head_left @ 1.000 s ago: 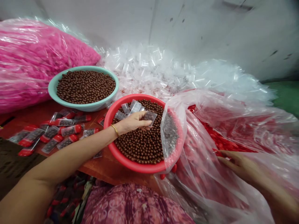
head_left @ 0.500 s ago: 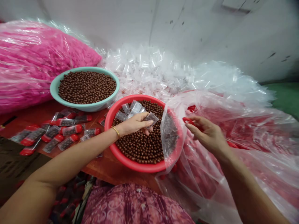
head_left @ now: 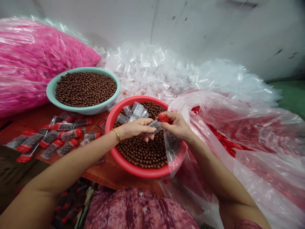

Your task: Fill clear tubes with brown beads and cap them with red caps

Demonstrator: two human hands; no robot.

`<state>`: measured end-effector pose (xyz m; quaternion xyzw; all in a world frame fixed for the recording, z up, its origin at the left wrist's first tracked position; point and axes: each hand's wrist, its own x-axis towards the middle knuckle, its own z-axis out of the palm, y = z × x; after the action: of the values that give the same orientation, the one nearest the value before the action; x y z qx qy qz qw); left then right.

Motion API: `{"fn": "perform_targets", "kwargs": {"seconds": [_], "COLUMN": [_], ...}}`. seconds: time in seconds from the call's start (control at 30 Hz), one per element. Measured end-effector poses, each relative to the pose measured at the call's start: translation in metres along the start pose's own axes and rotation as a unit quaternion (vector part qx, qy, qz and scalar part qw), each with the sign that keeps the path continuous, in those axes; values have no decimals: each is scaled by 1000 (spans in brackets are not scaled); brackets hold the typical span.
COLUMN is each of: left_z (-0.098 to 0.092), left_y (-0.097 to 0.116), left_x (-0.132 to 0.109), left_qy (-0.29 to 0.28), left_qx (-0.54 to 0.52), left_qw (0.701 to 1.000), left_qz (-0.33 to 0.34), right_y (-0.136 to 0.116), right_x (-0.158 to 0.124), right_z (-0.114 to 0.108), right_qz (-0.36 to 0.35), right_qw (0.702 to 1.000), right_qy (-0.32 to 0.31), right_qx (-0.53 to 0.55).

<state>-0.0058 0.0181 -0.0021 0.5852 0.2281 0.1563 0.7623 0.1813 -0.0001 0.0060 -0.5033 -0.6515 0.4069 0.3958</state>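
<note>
One clear rectangular plastic container (head_left: 156, 125) is pinched in the left hand (head_left: 135, 128); the right hand (head_left: 178, 126) grips a red plastic cap (head_left: 163, 117) beside it, above a round red basin (head_left: 147, 172).

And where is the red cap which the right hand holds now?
In the head view, the red cap is just right of centre, pinched by the right hand above the red basin, close beside the clear container in the left hand.

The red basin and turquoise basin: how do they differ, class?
The red basin stands nearer; the turquoise basin, farther back and left. Clear containers lie in the red basin, none in the turquoise basin. Plastic film overlaps the red basin, not the turquoise basin. Both hold brown balls.
</note>
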Motion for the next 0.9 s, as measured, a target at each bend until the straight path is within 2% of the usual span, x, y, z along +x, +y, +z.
{"fn": "perform_targets", "kwargs": {"seconds": [0.07,0.13,0.27,0.4,0.57,0.63,0.73,0.8,0.9], "left_z": [0,0,2,4,5,6,6,6,5], "left_y": [-1,-1,0,2,1,0,-2,-4,-8], "left_x": [0,0,2,3,3,3,3,4,4], "left_qy": [-16,-24,17,65,74,78,98,119,137], "left_qx": [6,16,27,24,50,64,118,170,243], "left_qw": [1000,1000,999,996,993,992,983,970,949], "left_qz": [-8,-10,13,51,76,81,97,125,148], "right_y": [3,5,1,-3,-2,-4,-6,-6,-1], "right_x": [1,1,-4,-11,-19,-21,-23,-23,-24], "right_z": [4,7,8,5,5,5,5,4,2], "right_qz": [-1,32,110,82,86,35,-48,-51,-16], "right_qw": [999,997,992,996,996,998,985,979,980], "right_qy": [43,70,30,10,-2,-7,-3,-16,-55], "right_qx": [-2,2,45,44,5,-54,-163,-199,-193]}}
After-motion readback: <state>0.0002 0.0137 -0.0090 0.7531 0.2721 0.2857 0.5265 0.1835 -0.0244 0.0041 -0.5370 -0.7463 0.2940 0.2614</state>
